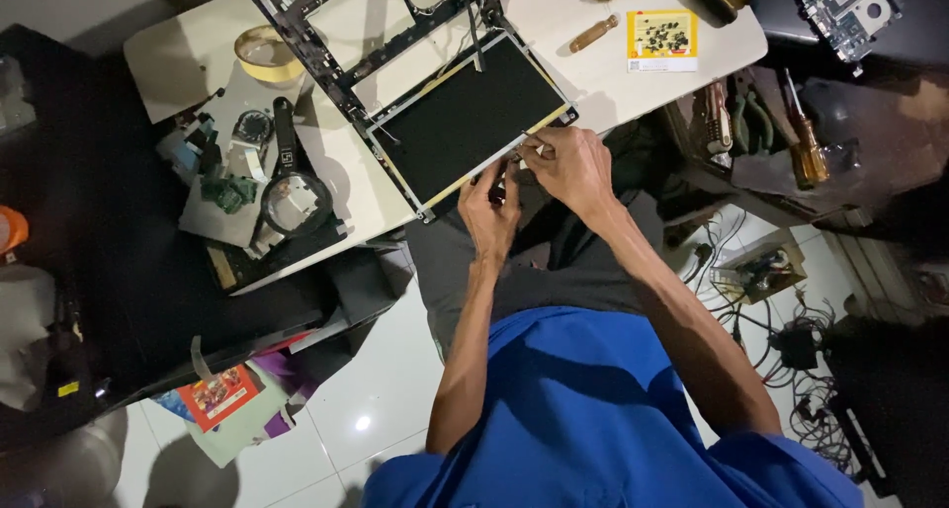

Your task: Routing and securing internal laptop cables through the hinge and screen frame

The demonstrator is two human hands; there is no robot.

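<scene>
A flat black laptop screen panel (465, 115) with a metal frame lies tilted at the near edge of a white table (583, 14). My left hand (491, 210) pinches at the panel's near edge, fingers closed on the frame. My right hand (568, 164) grips the same edge a little further right, fingers curled around a thin strip of the frame. Behind the panel lies an empty black laptop casing frame (376, 24).
A tape roll (265, 53), a magnifier ring (294, 200) and small parts sit on the table's left. A wooden-handled tool (593, 34) and a yellow packet (662, 40) lie at the right. Screwdrivers (803, 142) and cables (791, 340) crowd the right side and floor.
</scene>
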